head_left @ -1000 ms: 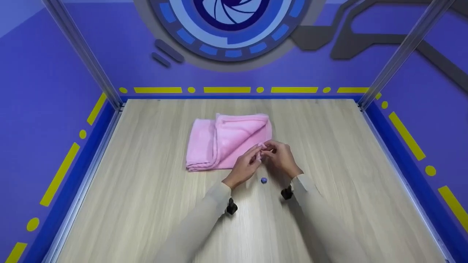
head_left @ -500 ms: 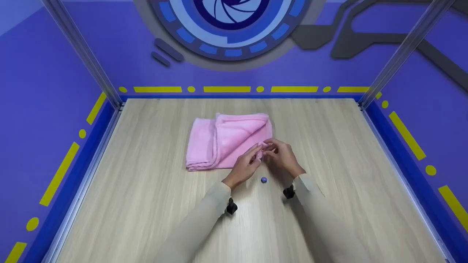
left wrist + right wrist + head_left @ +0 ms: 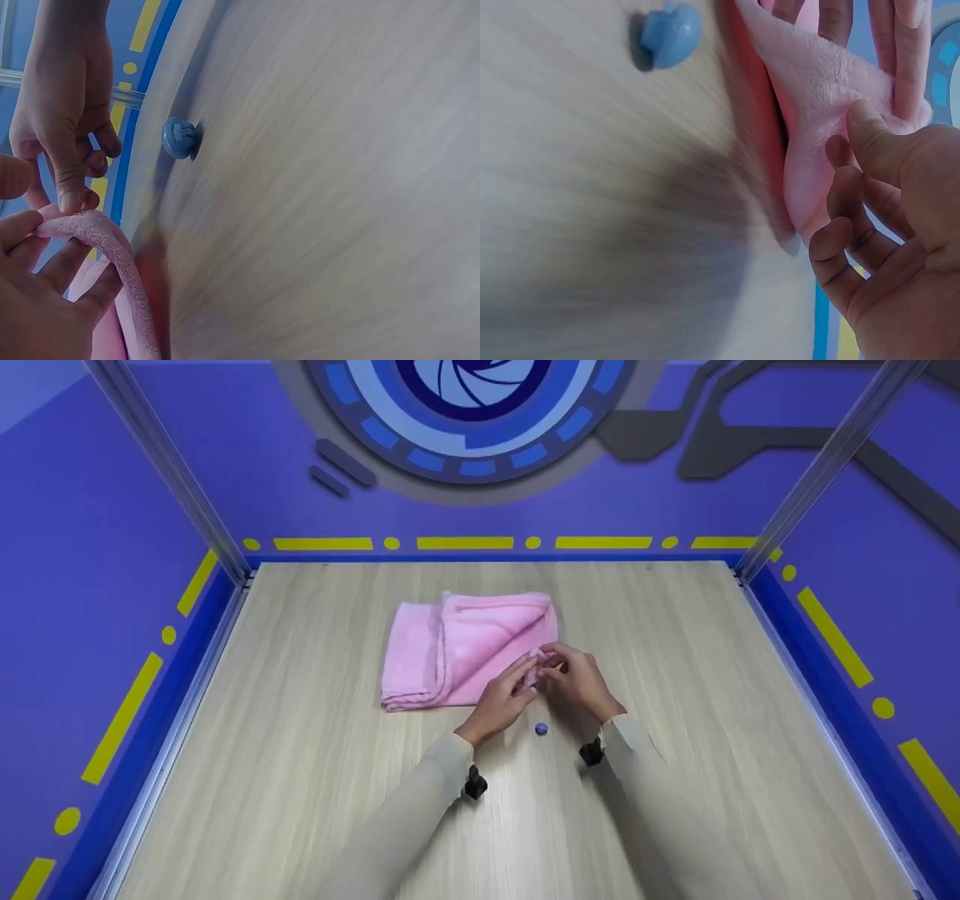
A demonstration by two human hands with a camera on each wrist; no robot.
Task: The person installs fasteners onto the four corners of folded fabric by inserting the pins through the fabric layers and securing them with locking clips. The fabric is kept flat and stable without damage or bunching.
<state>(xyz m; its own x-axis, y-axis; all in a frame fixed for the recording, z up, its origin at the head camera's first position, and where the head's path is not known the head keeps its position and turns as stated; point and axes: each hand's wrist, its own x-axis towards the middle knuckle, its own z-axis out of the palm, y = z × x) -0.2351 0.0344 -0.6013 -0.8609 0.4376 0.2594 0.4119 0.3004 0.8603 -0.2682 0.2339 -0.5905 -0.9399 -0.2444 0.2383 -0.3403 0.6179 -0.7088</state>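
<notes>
A folded pink plush blanket [image 3: 484, 634] lies on the table, one top layer turned back diagonally. At its near right corner, my left hand [image 3: 499, 703] holds the raised edge, fingers under the cloth in the left wrist view. From the other side my right hand [image 3: 583, 682] pinches that same corner between thumb and forefinger, its other fingers loosely curled in the right wrist view. Cloth and fingertips hide whatever lies inside the pinch. A small blue mushroom-shaped piece [image 3: 178, 138] with a rounded cap rests on the table just in front of the hands, touched by neither.
The pale wood-grain table [image 3: 300, 780] is bounded by blue-purple panels with yellow dashes at the back and both sides. Metal posts [image 3: 180, 472] stand at the rear corners. A dark wrist camera [image 3: 475, 784] sits under each cuff.
The hands stay at the blanket corner; the right fingers shift slightly on the pinched cloth. The blanket and the blue piece keep their places.
</notes>
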